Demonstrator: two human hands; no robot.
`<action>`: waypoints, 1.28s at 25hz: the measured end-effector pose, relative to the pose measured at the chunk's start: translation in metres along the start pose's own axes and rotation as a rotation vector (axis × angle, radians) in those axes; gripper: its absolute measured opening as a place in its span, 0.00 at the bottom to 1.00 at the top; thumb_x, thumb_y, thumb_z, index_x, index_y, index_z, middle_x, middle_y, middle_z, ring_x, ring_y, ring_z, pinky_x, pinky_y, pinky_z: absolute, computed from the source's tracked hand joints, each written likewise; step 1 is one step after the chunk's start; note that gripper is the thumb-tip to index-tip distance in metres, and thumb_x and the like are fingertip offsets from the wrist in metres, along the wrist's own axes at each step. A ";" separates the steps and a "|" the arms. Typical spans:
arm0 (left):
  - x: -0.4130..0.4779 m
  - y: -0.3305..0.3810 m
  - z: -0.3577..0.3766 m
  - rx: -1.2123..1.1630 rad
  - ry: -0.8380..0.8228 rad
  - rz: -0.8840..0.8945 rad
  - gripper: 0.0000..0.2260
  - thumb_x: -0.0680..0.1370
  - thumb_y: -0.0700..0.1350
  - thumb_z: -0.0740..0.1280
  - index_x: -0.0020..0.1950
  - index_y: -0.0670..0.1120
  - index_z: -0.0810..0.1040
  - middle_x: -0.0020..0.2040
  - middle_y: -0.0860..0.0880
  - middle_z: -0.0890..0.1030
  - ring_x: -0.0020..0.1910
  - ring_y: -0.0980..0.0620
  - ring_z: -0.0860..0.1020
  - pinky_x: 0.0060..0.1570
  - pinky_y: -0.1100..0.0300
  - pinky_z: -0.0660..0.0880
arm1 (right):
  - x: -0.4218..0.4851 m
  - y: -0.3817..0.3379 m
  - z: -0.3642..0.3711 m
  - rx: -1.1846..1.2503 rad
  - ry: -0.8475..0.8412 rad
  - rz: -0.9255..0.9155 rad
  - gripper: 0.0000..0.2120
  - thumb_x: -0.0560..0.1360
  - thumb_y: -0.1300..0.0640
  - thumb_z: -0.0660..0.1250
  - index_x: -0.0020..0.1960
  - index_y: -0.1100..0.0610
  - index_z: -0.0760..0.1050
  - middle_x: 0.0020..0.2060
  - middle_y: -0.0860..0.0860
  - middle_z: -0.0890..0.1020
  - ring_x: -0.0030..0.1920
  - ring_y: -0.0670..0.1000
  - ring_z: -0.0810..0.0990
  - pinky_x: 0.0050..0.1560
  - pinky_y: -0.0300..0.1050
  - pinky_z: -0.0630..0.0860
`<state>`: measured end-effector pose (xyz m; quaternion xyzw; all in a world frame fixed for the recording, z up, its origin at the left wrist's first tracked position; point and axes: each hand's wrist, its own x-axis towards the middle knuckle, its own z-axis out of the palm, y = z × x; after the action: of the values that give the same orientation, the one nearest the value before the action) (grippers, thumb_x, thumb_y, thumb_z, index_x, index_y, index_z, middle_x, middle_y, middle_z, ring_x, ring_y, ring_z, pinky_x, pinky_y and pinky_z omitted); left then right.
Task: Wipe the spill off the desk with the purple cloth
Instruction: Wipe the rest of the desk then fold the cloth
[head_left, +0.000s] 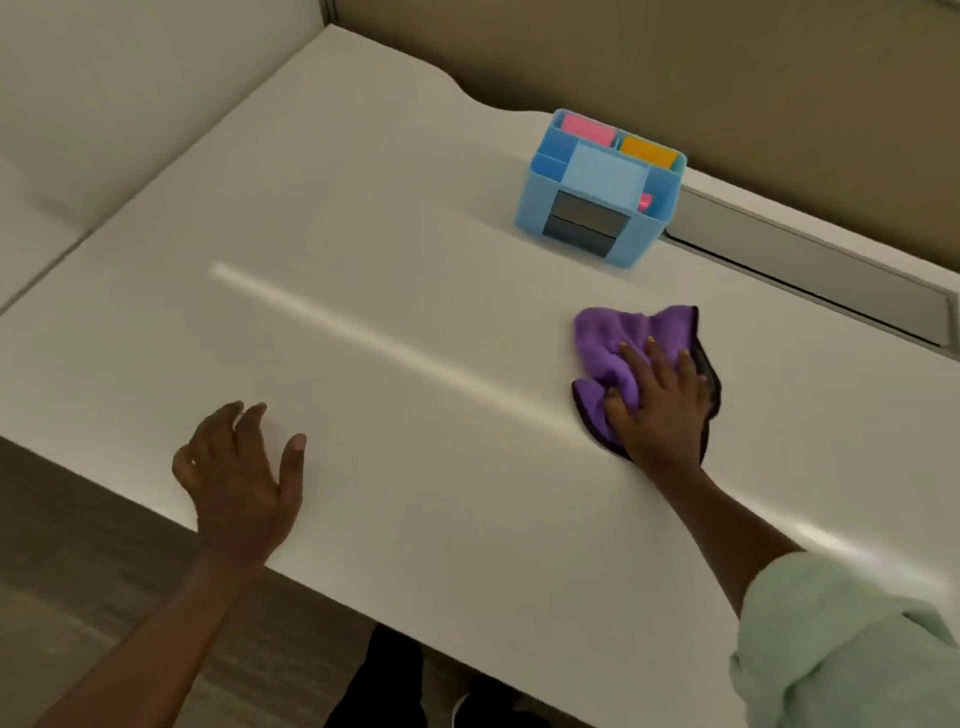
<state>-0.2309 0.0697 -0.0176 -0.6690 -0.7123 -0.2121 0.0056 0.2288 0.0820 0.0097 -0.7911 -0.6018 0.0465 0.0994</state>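
Observation:
The purple cloth (618, 338), crumpled and edged in black, lies on the white desk (389, 234) at centre right. My right hand (660, 405) presses flat on its near half, fingers spread over the fabric. Near the desk's front edge on the left, my left hand (244, 467) rests on the surface with fingers apart and nothing in it. I cannot make out any spill on the desk; only a bright streak of reflected light runs across it.
A blue desk organiser (597, 192) with pink and orange pads stands behind the cloth near the back edge. A grey cable slot (810, 260) runs along the back right. A beige partition wall rises behind the desk. Floor lies below the front edge.

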 end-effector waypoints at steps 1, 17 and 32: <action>-0.002 0.003 0.001 0.036 -0.005 0.054 0.26 0.84 0.59 0.57 0.69 0.39 0.73 0.68 0.36 0.73 0.69 0.35 0.72 0.64 0.40 0.65 | -0.018 0.014 -0.005 0.022 0.031 0.196 0.35 0.74 0.34 0.54 0.79 0.43 0.62 0.81 0.52 0.64 0.81 0.66 0.55 0.77 0.72 0.53; -0.088 0.146 0.023 -0.111 -0.254 0.507 0.26 0.84 0.60 0.56 0.70 0.41 0.75 0.71 0.40 0.74 0.71 0.37 0.73 0.67 0.40 0.66 | -0.181 0.165 -0.041 -0.012 0.160 0.711 0.34 0.75 0.36 0.55 0.79 0.46 0.64 0.80 0.55 0.64 0.80 0.69 0.55 0.77 0.73 0.51; -0.025 0.149 -0.006 -0.346 -0.358 0.378 0.21 0.81 0.52 0.63 0.68 0.39 0.76 0.66 0.37 0.76 0.64 0.38 0.75 0.63 0.45 0.75 | -0.148 -0.123 0.009 0.095 -0.378 -0.423 0.33 0.72 0.48 0.66 0.78 0.44 0.67 0.83 0.46 0.54 0.83 0.58 0.41 0.80 0.68 0.40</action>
<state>-0.0876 0.0467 0.0243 -0.8074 -0.5184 -0.2042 -0.1942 0.0715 -0.0278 0.0201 -0.6200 -0.7583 0.1994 0.0298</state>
